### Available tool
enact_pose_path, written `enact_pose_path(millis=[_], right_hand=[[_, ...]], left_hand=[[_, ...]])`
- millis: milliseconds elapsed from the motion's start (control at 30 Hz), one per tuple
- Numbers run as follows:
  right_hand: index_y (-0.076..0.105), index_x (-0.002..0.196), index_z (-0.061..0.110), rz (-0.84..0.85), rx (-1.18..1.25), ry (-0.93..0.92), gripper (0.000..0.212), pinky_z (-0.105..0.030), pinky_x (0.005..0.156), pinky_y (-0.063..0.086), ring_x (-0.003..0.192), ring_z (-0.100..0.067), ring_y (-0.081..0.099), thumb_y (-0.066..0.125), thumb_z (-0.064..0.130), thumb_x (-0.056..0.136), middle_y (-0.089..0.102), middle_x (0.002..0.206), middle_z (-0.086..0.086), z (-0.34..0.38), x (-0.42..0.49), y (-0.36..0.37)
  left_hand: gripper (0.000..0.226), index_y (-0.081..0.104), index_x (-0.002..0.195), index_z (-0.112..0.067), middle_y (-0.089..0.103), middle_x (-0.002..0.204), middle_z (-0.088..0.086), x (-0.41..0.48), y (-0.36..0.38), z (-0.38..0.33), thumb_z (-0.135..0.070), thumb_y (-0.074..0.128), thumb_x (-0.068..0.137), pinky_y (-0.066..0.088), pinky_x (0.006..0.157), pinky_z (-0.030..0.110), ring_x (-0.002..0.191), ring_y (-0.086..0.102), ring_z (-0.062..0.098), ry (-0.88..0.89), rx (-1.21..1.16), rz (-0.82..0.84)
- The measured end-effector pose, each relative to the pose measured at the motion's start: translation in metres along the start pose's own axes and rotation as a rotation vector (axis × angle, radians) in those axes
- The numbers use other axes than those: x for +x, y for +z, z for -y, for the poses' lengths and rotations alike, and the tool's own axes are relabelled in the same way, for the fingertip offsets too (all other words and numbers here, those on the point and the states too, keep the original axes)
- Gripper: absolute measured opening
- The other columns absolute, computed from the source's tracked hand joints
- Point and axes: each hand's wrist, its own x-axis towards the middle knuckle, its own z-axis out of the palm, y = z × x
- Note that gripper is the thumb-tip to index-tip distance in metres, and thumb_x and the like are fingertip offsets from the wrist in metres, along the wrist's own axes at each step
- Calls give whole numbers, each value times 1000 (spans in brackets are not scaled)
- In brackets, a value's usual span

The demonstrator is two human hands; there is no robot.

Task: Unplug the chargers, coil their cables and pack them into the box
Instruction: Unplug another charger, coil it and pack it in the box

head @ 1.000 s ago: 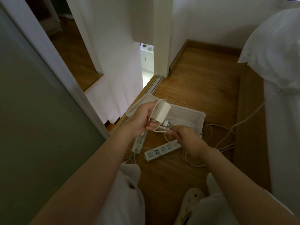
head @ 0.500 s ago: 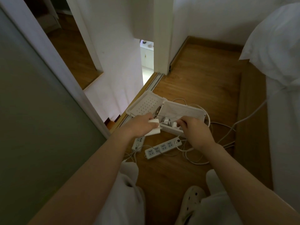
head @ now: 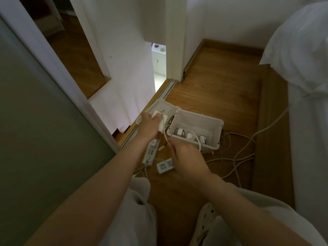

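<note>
We see the left hand (head: 148, 126) held up over the floor (head: 213, 89), with its fingers curled round a white charger (head: 157, 114). The charger hangs in the air just above the box's lid (head: 165, 108), to the left of the box. It is a flat white block. Its top end points away from us and its lower end points down toward us.

A thin white cable (head: 164, 134) runs from the charger down to the right hand (head: 186, 157). The right hand pinches this cable between its fingertips, low and close to us. The cable's long line goes from the far left to the near right. A short white tip sticks out to the left of the right hand.

The white box (head: 198, 119) sits on the floor with its open top facing up. Its long side runs from left to right. Inside it lie other coiled chargers (head: 188, 135), side by side along the near wall.

A long power strip (head: 150, 154) lies under the left wrist and points away from us. A second power strip (head: 164, 167) lies near it, partly hidden by the right hand. Loose cables (head: 237, 157) curl on the floor to the right of the box. A bed with white sheets (head: 305, 121) stands at the far right.
</note>
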Motion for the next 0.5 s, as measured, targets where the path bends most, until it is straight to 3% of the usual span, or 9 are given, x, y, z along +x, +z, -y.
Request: enact_pose_path(millis=[100, 167, 267, 333, 400, 500], right_hand=[[49, 119, 19, 36, 43, -43, 28, -31, 61, 44, 69, -16, 55, 28, 26, 102, 59, 82, 0, 1, -1, 5], [46, 126, 20, 90, 84, -56, 31, -25, 54, 40, 67, -13, 53, 28, 25, 103, 59, 83, 0, -2, -1, 9], [45, 129, 19, 186, 143, -42, 32, -15, 52, 32, 65, -6, 48, 28, 24, 103, 57, 83, 2, -7, -2, 14], [49, 126, 20, 204, 227, -24, 31, -13, 53, 34, 61, 0, 47, 29, 23, 102, 50, 74, 14, -10, 0, 13], [56, 115, 19, 226, 299, 3, 28, -16, 55, 38, 60, -3, 49, 32, 24, 102, 46, 69, 18, -15, 3, 9], [63, 93, 11, 294, 344, 55, 34, -25, 59, 40, 59, -11, 48, 37, 31, 100, 49, 66, 11, -31, 9, 0]], left_hand=[[38, 39, 122, -4, 56, 92, 13, 4, 0, -4, -34, 42, 100, 56, 57, 31, 68, 60, 22, -134, -260, -30], [38, 47, 114, -1, 54, 83, 15, 1, 2, -9, -36, 45, 99, 55, 66, 36, 60, 57, 21, -245, -517, 13], [29, 48, 92, -6, 50, 80, 15, -9, 2, -20, -34, 46, 98, 53, 55, 29, 52, 55, 17, -355, -893, 116], [26, 47, 92, -6, 48, 84, 16, -10, -2, -21, -31, 45, 98, 52, 49, 24, 60, 52, 18, -390, -1052, 168], [27, 49, 97, -4, 47, 85, 14, -7, -9, -18, -31, 46, 97, 48, 40, 20, 57, 51, 17, -413, -1092, 246], [31, 51, 100, -3, 49, 76, 9, -4, -15, -14, -32, 40, 97, 34, 31, 14, 38, 46, 11, -399, -1000, 403]])
